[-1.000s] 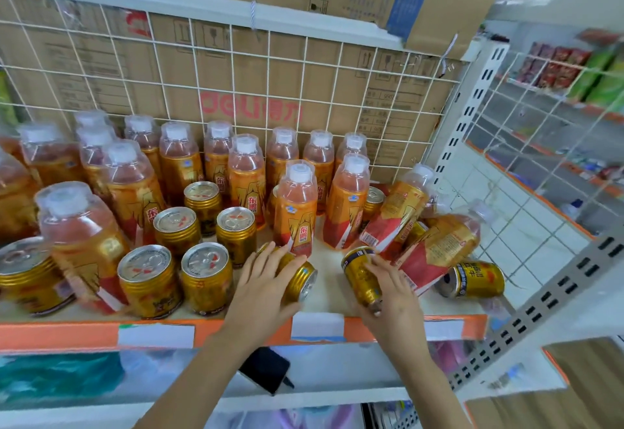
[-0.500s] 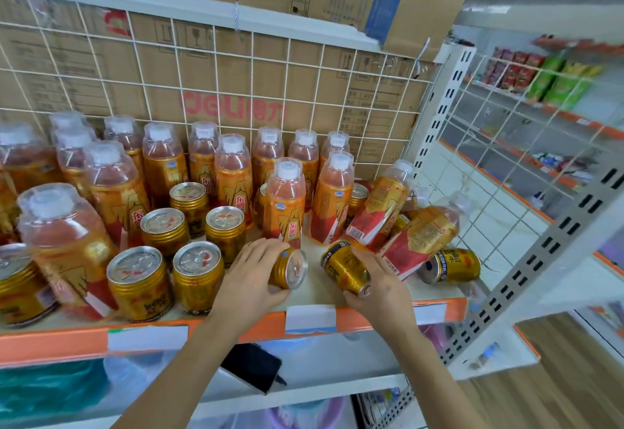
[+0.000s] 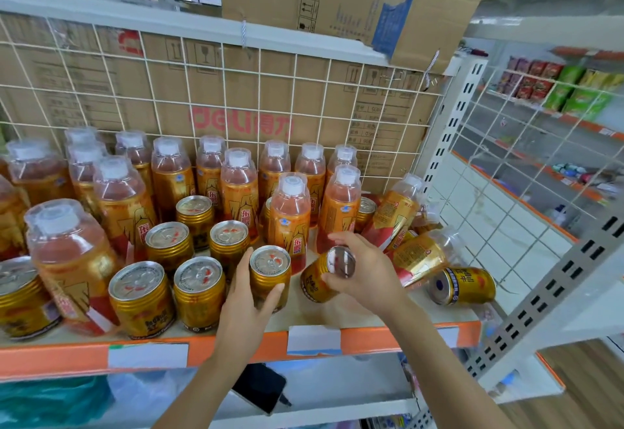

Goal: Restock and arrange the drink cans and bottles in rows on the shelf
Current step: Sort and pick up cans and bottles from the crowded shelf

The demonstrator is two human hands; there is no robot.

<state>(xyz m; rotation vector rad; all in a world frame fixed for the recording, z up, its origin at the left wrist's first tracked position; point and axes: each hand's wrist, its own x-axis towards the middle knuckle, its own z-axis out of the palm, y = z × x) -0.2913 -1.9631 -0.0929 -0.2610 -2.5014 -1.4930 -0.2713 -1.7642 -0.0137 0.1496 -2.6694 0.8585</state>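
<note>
Left hand (image 3: 248, 300): grasping the upright can (image 3: 270, 268), thumb on the near side and fingers round the far left; the can stands on the shelf (image 3: 378, 337), just right of the front cans (image 3: 199, 288).
Right hand (image 3: 366, 271): grasping the tilted can (image 3: 315, 282) by its top end, lid turned toward the camera and base low to the left, near the upright can.
Step, judged: standing loose cans up to extend the front row rightward.
Doing it well: nudge the upright can flush with its neighbour and level with the row's front line. Then swing the tilted can's base down onto the bare shelf beside it. Set it flat before letting go, since a can put down on its rim is likely to roll.
Watch for: the leaning bottles (image 3: 396, 209) just behind the right hand could topple further if a knuckle brushes them.
Left to do, judged: the fallen can (image 3: 467, 285) lies on its side near the shelf's right end, and the leaning bottles need righting.
Hidden: the palm covers the tilted can's far side, so it is unclear whether its base touches the shelf.
Cut off: the bottles at far left run out of view, so the row count is unknown.
Hard to make out: bottles screen the cans at the back, and their number is unclear. Label print is mostly too small to read.
Below: a phone (image 3: 260, 390) lies on the lower shelf, partly behind the left forearm.
</note>
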